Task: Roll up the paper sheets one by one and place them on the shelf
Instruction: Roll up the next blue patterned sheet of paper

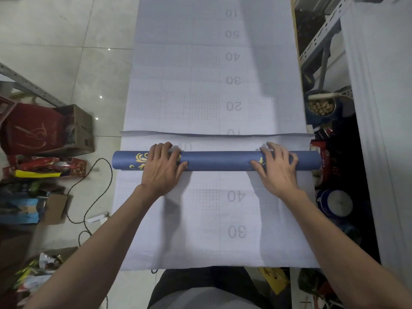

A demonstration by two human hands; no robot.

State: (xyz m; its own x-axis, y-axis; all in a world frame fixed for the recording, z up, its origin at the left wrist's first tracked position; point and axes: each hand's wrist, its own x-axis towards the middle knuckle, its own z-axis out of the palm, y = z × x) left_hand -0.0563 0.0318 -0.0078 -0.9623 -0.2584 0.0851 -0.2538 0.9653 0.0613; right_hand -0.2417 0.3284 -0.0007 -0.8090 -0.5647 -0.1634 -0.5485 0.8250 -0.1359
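A pale tiled floor is carrying everything here. Two long grid-backed paper sheets, printed with faint numbers, are lying on it end to end: the far sheet is stretching away up the view, and the near sheet is overlapping its edge. A metal shelf rack is standing along the right side of the sheets.

The blue paper roll, patterned with gold flourishes, is lying crosswise on the near sheet, close to the overlap. The left hand is grasping the roll near its left end, fingers arched over the top. The right hand is gripping it near the right end, thumb on the near side and fingers wrapping over the far side.

At the left, an open cardboard box is sitting on the floor with a red bag leaning against it; what the box is holding is too dark to tell. At the right, a blue bowl is holding pale nut-like pieces, with a white utensil resting across its rim.
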